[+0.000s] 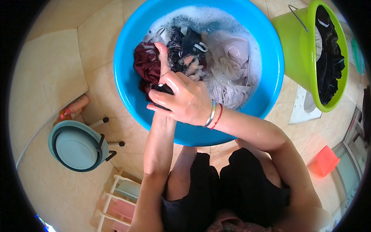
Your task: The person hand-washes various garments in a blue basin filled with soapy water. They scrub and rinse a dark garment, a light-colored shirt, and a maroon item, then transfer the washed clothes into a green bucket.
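Over a blue basin (273, 77) of soapy water, my two hands overlap. My right hand (185, 98), with a silver bangle and a red string at its wrist, bends its fingers over a black wet cloth (162, 94) and presses it against my left hand. Most of my left hand (164, 58) is hidden beneath; one finger or thumb points up, and other fingertips curl on dark cloth farther in. A maroon garment (147, 63) lies left of the hands. Dark patterned fabric (181, 44) lies beyond them, and a pale wet garment (230, 58) to the right.
At the right, a lime green bucket (295, 50) holds black clothes (328, 58). A grey-green folding basin (77, 149) stands left, near a pinkish bottle (77, 105). A white rack (110, 195) is lower left; a red-orange container (324, 161) sits on the tiled floor at right.
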